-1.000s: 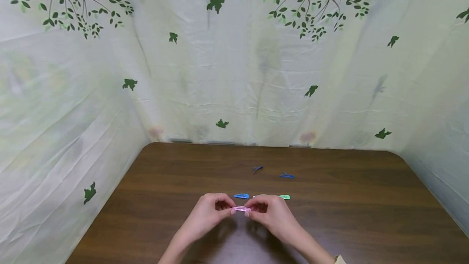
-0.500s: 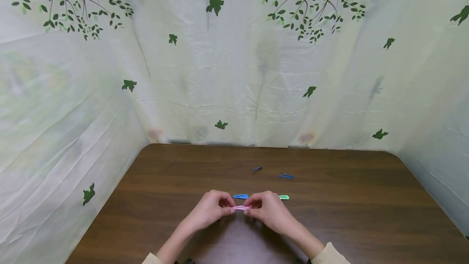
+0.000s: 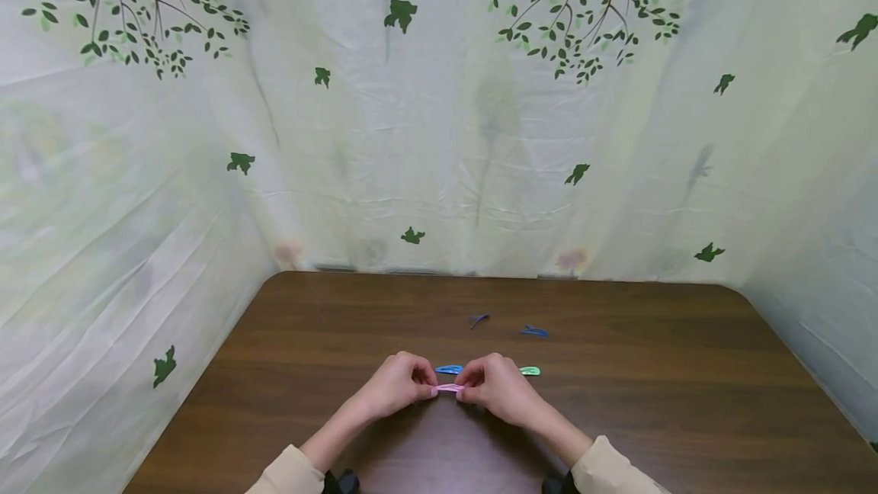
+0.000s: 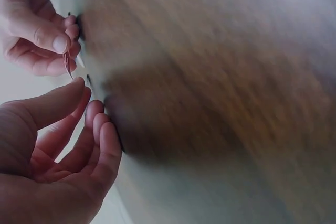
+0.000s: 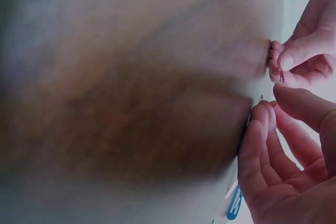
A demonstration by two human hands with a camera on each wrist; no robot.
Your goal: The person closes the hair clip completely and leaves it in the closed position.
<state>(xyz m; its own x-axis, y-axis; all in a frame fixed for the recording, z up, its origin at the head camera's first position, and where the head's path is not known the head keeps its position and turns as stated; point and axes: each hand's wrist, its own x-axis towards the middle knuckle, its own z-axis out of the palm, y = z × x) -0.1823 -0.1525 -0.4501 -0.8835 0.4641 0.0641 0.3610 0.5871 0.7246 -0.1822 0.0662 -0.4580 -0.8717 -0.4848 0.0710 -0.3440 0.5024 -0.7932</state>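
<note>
Both hands hold a pink snap hair clip (image 3: 449, 388) between them, just above the table. My left hand (image 3: 401, 383) pinches its left end with thumb and forefinger. At the other end, the thumb and forefinger of my right hand (image 3: 503, 393) pinch it. Seen edge-on, the clip (image 4: 67, 65) is a thin pink strip in the left wrist view. Behind the hands lie a blue snap clip (image 3: 448, 370), partly covered by the right hand, and a green snap clip (image 3: 530, 371), whose left end that hand hides.
Farther back on the brown wooden table (image 3: 343, 311) lie two dark blue hair clips, a small one (image 3: 479, 320) and a longer one (image 3: 533, 331). A pale curtain (image 3: 439, 136) with printed leaves hangs round the table's back and sides.
Both hands keep hold of the pink clip and have shifted slightly away from me. More of the forearms and the cream sleeves shows now. The other clips lie where they were.
</note>
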